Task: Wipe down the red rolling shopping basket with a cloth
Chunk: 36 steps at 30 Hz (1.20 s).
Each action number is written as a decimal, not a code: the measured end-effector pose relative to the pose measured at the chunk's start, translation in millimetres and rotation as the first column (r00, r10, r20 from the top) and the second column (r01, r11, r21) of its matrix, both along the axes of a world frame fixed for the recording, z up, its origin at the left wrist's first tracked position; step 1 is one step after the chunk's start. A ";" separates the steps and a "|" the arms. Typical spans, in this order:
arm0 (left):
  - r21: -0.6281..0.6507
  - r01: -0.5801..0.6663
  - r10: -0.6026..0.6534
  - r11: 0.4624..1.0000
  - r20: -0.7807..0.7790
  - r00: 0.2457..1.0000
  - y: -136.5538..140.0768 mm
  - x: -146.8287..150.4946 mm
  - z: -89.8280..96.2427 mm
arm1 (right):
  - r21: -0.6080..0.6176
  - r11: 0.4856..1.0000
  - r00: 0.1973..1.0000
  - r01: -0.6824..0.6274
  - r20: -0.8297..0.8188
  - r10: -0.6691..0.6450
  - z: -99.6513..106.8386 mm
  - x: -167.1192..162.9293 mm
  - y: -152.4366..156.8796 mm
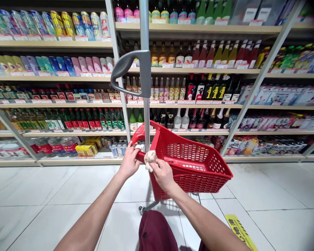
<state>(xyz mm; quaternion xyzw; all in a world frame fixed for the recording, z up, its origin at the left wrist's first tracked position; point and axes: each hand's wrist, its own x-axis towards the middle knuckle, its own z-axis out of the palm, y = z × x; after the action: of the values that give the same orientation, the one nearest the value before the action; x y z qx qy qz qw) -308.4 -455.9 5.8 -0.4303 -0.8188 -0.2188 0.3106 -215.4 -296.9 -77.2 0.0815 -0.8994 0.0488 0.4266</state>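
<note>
A red plastic shopping basket (199,177) on wheels stands in front of me, tilted, with a grey pull handle (131,73) rising on a metal pole. My left hand (129,162) is at the basket's near left corner, its fingers curled over the red rim grip. Pinched in my right hand (162,175) is a small cream-and-brown lumpy thing (150,158), held in front of the pole by the basket's near end. Its exact kind is unclear. The visible part of the basket's inside shows only slotted red walls and floor.
Shelves of drinks fill the background: cans (60,23), glass bottles (202,54) and pouches (274,122). Yellow packs (86,150) sit on the bottom shelf. A yellow floor sticker (239,230) lies at lower right on the white tiles. My dark red trouser leg (157,232) is close below the basket.
</note>
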 end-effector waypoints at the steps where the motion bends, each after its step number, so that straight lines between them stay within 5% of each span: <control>1: -0.003 -0.001 0.001 1.000 0.003 1.000 -0.1 -0.7 0.2 | -0.006 1.000 1.000 0.005 -0.002 -0.005 0.2 -3.5 -1.3; 7: -0.052 -0.012 0.012 0.999 -0.014 1.000 -6.6 -4.2 0.8 | -0.022 0.999 0.981 -0.026 0.193 0.030 -46.9 12.2 -6.3; 10: 0.054 -0.132 0.136 0.990 -0.084 0.987 -1.2 8.2 -3.5 | -0.223 0.972 0.994 -0.074 0.058 0.089 -19.7 18.7 -5.6; 13: 0.212 -0.133 0.180 0.968 -0.218 0.959 16.7 29.5 -13.5 | -0.394 0.918 1.000 0.029 0.010 -0.028 27.5 11.6 -3.7; 16: 0.002 0.004 -0.003 1.000 -0.275 0.962 34.9 45.3 -25.2 | -0.370 0.921 0.988 0.123 0.133 -0.079 46.6 7.4 10.1; 19: -0.221 -0.063 0.019 0.973 -0.198 0.980 41.5 48.6 -31.7 | -0.308 0.934 0.973 0.182 0.194 -0.126 28.8 20.4 46.1; 22: -0.302 -0.152 0.103 0.941 -0.172 0.980 43.9 48.2 -32.7 | -0.354 0.868 0.936 0.348 0.189 -0.299 2.0 35.3 80.1; 24: -0.317 -0.180 0.133 0.931 -0.166 0.977 49.9 49.2 -32.9 | -0.365 0.865 0.938 0.345 0.144 -0.314 -7.5 34.8 83.0; 29: -0.327 -0.201 0.160 0.923 -0.148 0.976 65.5 48.9 -33.8 | -0.296 0.951 0.994 0.093 0.091 -0.069 -16.0 15.1 66.6; 36: -0.305 -0.211 0.169 0.929 -0.159 0.973 78.0 53.3 -42.7 | -0.421 0.883 0.977 0.205 0.043 -0.207 -39.5 26.2 101.7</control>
<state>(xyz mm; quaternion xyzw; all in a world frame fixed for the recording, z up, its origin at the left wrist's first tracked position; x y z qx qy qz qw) -255.1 -378.0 -36.8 -0.4068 -0.8593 -0.0235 0.3093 -189.2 -195.2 -116.7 -0.1088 -0.8702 0.1969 0.4384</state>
